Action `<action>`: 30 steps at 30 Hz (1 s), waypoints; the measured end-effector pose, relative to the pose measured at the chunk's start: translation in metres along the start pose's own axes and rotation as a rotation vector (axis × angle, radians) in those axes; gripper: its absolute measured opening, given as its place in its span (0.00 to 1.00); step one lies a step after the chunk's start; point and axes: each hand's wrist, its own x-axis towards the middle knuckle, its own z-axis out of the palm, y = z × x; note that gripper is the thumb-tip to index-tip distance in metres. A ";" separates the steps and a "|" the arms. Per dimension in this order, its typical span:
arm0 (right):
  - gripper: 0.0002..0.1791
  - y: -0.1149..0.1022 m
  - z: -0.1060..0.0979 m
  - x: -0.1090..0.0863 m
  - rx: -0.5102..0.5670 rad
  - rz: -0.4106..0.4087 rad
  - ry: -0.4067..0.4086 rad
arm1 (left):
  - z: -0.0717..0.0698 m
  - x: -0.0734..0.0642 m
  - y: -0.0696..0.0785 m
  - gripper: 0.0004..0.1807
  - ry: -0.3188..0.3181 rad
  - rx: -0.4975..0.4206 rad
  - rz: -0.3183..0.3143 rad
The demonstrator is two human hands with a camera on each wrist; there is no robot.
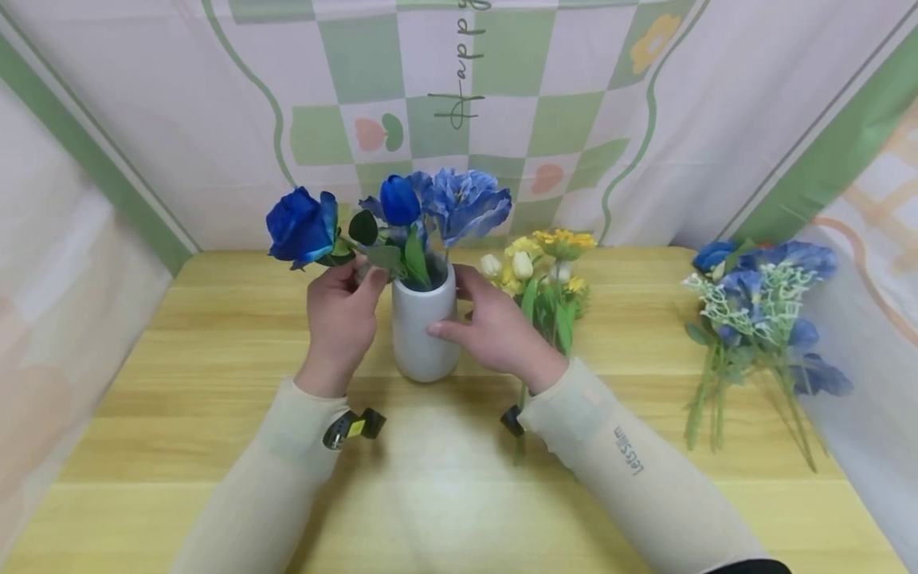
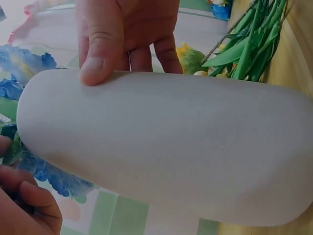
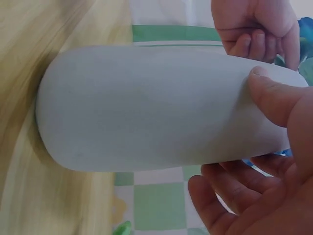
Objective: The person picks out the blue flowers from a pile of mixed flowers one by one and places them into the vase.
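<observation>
A white vase (image 1: 425,335) stands upright on the wooden table, holding a dark blue tulip (image 1: 398,201) and a ruffled light-blue flower (image 1: 468,201). My left hand (image 1: 339,323), left of the rim, pinches the stem of a blue rose (image 1: 300,227) between thumb and fingers; the bloom leans out to the left. On the other side, my right hand (image 1: 498,323) holds the vase near its top. Its thumb lies on the front and its fingers go round the far side, as the right wrist view shows on the vase (image 3: 146,110). The stems inside the vase are hidden.
Yellow and white flowers (image 1: 559,271) lie on the table just behind my right hand. At the right edge rests a bunch of blue flowers with small white sprays (image 1: 746,303). A checked green-and-white cloth (image 1: 495,56) hangs behind the table (image 1: 430,494).
</observation>
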 end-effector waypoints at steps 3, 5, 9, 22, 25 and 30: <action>0.44 0.001 -0.003 -0.001 -0.025 0.013 -0.026 | -0.003 -0.001 -0.002 0.10 -0.037 0.024 -0.035; 0.43 0.002 -0.006 -0.003 -0.068 0.014 -0.041 | -0.007 -0.003 -0.005 0.14 -0.081 0.032 -0.046; 0.43 0.010 -0.014 -0.011 -0.208 0.010 -0.042 | -0.022 -0.006 -0.016 0.20 -0.180 0.073 -0.052; 0.28 0.082 -0.101 -0.103 -0.472 0.136 0.127 | -0.118 -0.011 -0.068 0.36 -0.711 1.097 -0.005; 0.28 0.105 -0.120 -0.129 -0.540 0.163 0.188 | -0.141 -0.015 -0.075 0.40 -0.702 1.195 -0.056; 0.29 0.148 -0.152 -0.165 -0.642 0.242 0.254 | -0.169 -0.023 -0.080 0.44 -0.630 1.238 -0.106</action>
